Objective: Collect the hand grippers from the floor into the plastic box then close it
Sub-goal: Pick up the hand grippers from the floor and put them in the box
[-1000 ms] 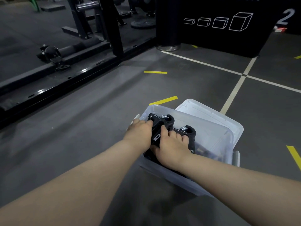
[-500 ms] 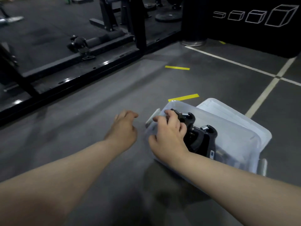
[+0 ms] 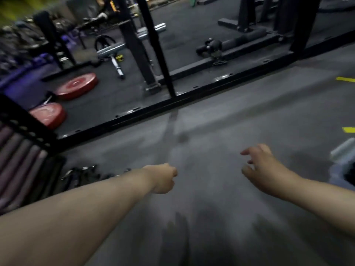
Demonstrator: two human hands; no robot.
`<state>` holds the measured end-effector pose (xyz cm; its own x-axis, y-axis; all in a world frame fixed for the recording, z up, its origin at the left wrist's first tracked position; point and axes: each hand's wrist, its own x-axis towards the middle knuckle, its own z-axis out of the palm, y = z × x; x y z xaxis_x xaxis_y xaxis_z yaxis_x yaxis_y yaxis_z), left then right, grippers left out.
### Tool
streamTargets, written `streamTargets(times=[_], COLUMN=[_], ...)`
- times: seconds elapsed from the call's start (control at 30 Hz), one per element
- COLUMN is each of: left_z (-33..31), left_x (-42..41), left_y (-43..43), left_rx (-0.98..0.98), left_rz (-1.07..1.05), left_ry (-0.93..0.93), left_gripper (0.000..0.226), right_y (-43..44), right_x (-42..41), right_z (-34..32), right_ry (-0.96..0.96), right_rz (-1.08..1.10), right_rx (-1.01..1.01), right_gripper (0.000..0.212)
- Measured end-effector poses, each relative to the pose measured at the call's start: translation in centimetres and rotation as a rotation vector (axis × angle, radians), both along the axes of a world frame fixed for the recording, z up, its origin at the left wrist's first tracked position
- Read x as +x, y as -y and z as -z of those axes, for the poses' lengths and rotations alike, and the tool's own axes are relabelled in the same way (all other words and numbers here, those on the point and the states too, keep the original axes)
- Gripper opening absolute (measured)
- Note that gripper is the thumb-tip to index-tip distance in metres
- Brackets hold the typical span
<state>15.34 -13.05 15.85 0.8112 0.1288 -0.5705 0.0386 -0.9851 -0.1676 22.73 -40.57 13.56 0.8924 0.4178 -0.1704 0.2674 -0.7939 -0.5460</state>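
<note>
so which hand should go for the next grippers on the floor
Probably left. The left hand holds nothing and is nearer the hand grippers piled on the floor at lower left; the right hand, also empty, sits toward the plastic box on the far side.

Left hand (image 3: 163, 178), right hand (image 3: 263, 169) — empty.
</note>
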Motion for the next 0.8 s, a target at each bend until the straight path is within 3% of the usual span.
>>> streamTargets(times=[0.13,0.37,0.53,0.8], left_z=[1.4,7.1,10.6,14.4], left_x=[-4.7,-12.3,-14.6,-15.0], left_y=[-6.8,-16.1,-20.8,-26.2], left_rx=[-0.027,-0.125,-0.234,-0.357], left_rz=[-0.055,-0.272,-0.450,-0.678], left_ry=[0.007,-0.011,0.104,0.286], left_gripper=[0.037,0.035,0.038,0.036], right_y=[-6.5,-18.6,-28.4,-40.9], right_x=[-0.2,-3.6,-6.9,-10.8], right_z=[-0.1,0.1,2.3,4.7], right_ry=[-0.048,-0.075,-0.098,-0.032], right_rz=[-0.173,-0.473,-0.590,-0.667], right_rx=[-0.156,-0.467,-0.579,-0.655], right_gripper=[0.035,0.045,0.048,0.036])
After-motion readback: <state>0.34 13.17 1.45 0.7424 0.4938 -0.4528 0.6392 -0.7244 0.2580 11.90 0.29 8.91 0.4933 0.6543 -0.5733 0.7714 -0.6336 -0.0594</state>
